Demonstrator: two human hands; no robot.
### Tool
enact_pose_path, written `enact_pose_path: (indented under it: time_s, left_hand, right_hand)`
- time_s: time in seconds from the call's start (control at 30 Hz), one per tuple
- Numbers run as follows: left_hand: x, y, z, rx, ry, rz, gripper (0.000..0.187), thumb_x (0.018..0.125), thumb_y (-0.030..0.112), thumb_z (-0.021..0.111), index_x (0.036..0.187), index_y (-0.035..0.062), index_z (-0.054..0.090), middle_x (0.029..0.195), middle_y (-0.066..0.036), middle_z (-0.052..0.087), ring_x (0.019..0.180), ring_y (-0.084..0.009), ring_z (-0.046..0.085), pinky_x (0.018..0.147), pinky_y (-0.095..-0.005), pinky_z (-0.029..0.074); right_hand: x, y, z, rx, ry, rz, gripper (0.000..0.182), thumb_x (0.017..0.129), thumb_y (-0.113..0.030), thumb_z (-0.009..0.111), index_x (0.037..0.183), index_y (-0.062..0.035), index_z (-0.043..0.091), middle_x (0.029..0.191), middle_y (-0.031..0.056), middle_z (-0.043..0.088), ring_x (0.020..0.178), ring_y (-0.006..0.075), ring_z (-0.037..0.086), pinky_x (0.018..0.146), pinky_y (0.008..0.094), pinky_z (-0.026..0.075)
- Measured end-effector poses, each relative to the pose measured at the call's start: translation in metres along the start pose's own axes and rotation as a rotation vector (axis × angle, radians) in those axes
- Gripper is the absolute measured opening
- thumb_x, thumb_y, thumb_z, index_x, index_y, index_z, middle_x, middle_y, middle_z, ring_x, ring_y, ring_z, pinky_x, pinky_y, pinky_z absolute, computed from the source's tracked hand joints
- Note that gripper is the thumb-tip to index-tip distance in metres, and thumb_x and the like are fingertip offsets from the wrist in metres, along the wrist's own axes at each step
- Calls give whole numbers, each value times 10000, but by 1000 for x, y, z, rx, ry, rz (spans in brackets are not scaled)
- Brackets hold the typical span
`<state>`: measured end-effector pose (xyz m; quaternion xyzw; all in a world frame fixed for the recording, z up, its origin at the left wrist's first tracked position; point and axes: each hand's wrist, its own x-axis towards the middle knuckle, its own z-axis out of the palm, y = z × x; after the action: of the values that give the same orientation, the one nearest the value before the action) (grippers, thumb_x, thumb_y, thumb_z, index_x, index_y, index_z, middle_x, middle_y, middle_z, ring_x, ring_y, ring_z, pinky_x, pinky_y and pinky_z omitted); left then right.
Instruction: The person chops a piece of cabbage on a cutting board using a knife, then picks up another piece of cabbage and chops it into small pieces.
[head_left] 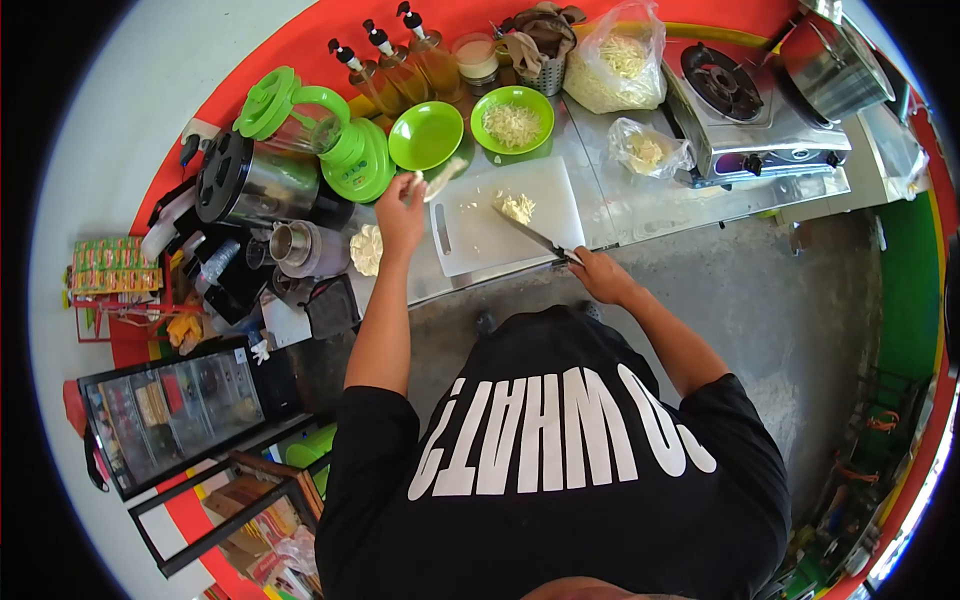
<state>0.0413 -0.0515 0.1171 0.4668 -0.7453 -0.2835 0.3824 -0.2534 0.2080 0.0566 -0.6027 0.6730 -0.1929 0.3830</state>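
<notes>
My right hand (600,276) is wrapped round the handle of a knife (538,237). Its blade lies over the white cutting board (470,245), with the tip at a small heap of pale shredded cabbage (516,207). My left hand (402,212) is raised left of the board, fingers closed on a pale, blurred cabbage leaf (444,178). Beside my left forearm is a pale cabbage piece (366,250), partly hidden. Behind the board, a green bowl (546,134) holds more shreds, and another green bowl (427,136) stands to its left.
A green blender (358,165) and pump bottles (395,75) line the back left. Two plastic bags of pale shreds, one large (615,75) and one small (648,148), are at back right, near a gas stove (750,110) bearing a metal pot (838,72).
</notes>
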Motion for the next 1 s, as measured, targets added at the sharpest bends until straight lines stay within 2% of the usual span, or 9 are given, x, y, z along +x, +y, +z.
enact_pose_path:
  time_s: [0.07, 0.13, 0.2, 0.23, 0.5, 0.63, 0.7, 0.83, 1.0]
  left_hand:
    - [-2, 19, -10, -35, 119, -91, 248, 901, 119, 761, 1089, -28, 693, 970, -163, 723, 854, -283, 689, 787, -351, 532]
    - [-8, 28, -21, -79, 147, -62, 255, 893, 107, 761, 1102, -19, 687, 988, -171, 713, 840, -288, 677, 774, -355, 523]
    - [-13, 39, -37, 221, -7, 117, 268, 889, 115, 760, 1116, -4, 682, 987, -180, 699, 850, -323, 674, 775, -374, 519]
    - [-17, 33, -39, 225, -35, 155, 254, 899, 116, 738, 1121, 8, 678, 1004, -195, 690, 895, -377, 671, 786, -401, 521]
    - [-57, 24, -12, 369, -252, 32, 216, 968, 162, 641, 1139, 33, 616, 1071, -216, 676, 988, -436, 643, 829, -500, 502]
    - [-72, 23, 31, 421, -333, -27, 222, 977, 187, 625, 1142, 44, 584, 1073, -202, 670, 1000, -429, 638, 841, -497, 490]
    - [-77, 12, 51, 435, -381, 74, 216, 984, 196, 607, 1148, 62, 560, 1095, -168, 657, 997, -393, 635, 852, -492, 468]
    - [-90, -3, 73, 504, -464, 114, 240, 996, 215, 580, 1195, 91, 531, 1143, -117, 622, 1055, -335, 592, 906, -495, 415]
    - [-109, -14, 80, 398, -342, 149, 247, 1004, 217, 563, 1216, 90, 541, 1141, -98, 618, 1067, -336, 552, 919, -479, 374]
  right_hand:
    - [2, 10, -7, 10, 27, -22, 302, 1023, -271, 558, 1148, 2, 519, 913, 318, 674, 919, 524, 631, 799, 586, 483]
    - [0, 17, -14, -7, 12, -24, 293, 1022, -263, 559, 1142, 1, 515, 909, 318, 673, 914, 525, 631, 795, 586, 483]
    - [0, 23, -23, -34, -6, -34, 285, 1021, -255, 561, 1137, 0, 512, 905, 318, 673, 910, 526, 630, 791, 586, 483]
    - [-1, 25, -26, -37, -17, -44, 279, 1020, -253, 561, 1130, -2, 511, 903, 317, 673, 906, 528, 630, 789, 588, 482]
    - [2, 28, -43, -26, -97, -137, 279, 1022, -265, 560, 1121, -9, 509, 904, 316, 672, 889, 539, 626, 780, 600, 478]
    - [-4, 22, -47, -50, -107, -126, 276, 1026, -266, 556, 1120, -10, 508, 907, 314, 673, 900, 535, 627, 780, 599, 478]
    - [-6, 21, -51, -64, -103, -102, 276, 1027, -266, 554, 1118, -10, 507, 905, 314, 672, 901, 534, 627, 780, 599, 477]
    - [-10, 16, -53, -95, -44, -15, 266, 1026, -251, 561, 1117, -6, 512, 870, 315, 660, 880, 534, 621, 756, 591, 466]
    - [-14, 1, -31, -64, 39, 6, 276, 1028, -267, 555, 1113, -10, 500, 857, 323, 660, 879, 541, 621, 756, 610, 467]
